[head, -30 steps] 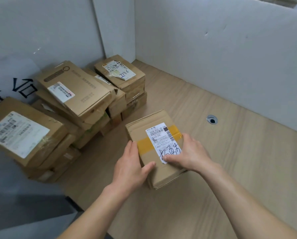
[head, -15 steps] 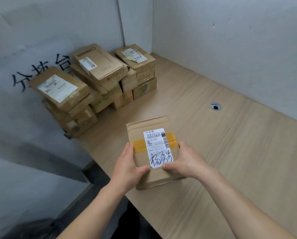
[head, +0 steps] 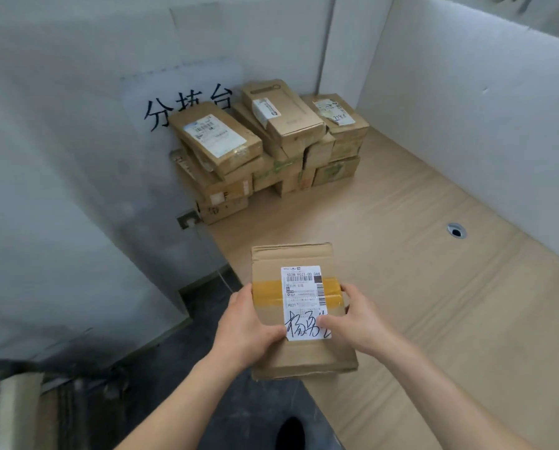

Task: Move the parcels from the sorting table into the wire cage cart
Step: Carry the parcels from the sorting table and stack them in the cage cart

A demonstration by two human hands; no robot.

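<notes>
Cardboard parcel (head: 291, 258), flat, brown, held in both hands at the near left edge of the table (head: 434, 287). Its near left corner hangs over the dark floor (head: 174, 368). Cannot tell if the underside touches the table top.

Left hand (head: 249, 326) grips the parcel's left side, thumb on top beside the label (head: 301, 287), other fingers hidden underneath. Right hand (head: 352, 319) grips the right side, thumb pressed on the label's lower right corner and covering the end of the black handwriting. Its index finger curls at the end of the yellow tape (head: 267, 292); the rest of the fingers are out of sight. Tape band runs under the label, so its middle is hidden. Small label print is not readable beyond a barcode and a code line.

Stack of parcels (head: 271, 141) sits in the far left corner of the table against the white wall panels (head: 466, 108), well apart from the held one. Lower boxes are mostly covered by upper ones, so the count is unclear. Black characters (head: 187, 107) on the left panel are partly blocked by the stack. Round hole (head: 456, 230) in the table top at right. Dark shoe tip (head: 290, 433) at the bottom edge, cut off. Blurred pale object (head: 18, 410) at bottom left, cannot identify.
</notes>
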